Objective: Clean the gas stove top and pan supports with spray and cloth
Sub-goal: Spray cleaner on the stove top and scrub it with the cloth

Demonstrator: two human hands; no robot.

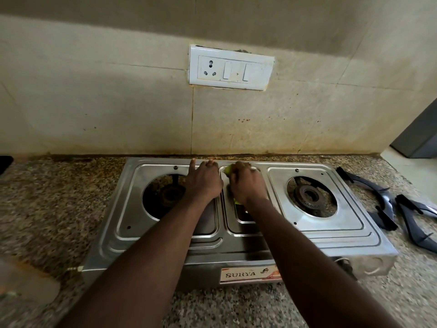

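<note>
Head view: the step in hand looks like wiping the gas stove top (pixel 331 235), which sits on the speckled counter (pixel 59 209) against the tiled wall. The right hand (pixel 246 183) is bunched over a yellow-green cloth (pixel 227 171) and grasps it, pressing it down on the far part of the middle panel, between the left burner (pixel 169 194) and the right burner (pixel 311 196). The left hand (pixel 203 181) lies just beside it to the left, fingers straight and holding nothing, flat on the far edge as if to brace the stove.

The two dark pan supports (pixel 383 209) are off the stove and lie on the counter to its right, near each other. No spray bottle shows.

Next, I judge, the cloth must work toward the near edge and around both burner openings, with firm pressure in the stamped grooves; the supports remain to be done.

The top is shiny pressed steel with dull smears, and the burners look dark and grimy
</note>
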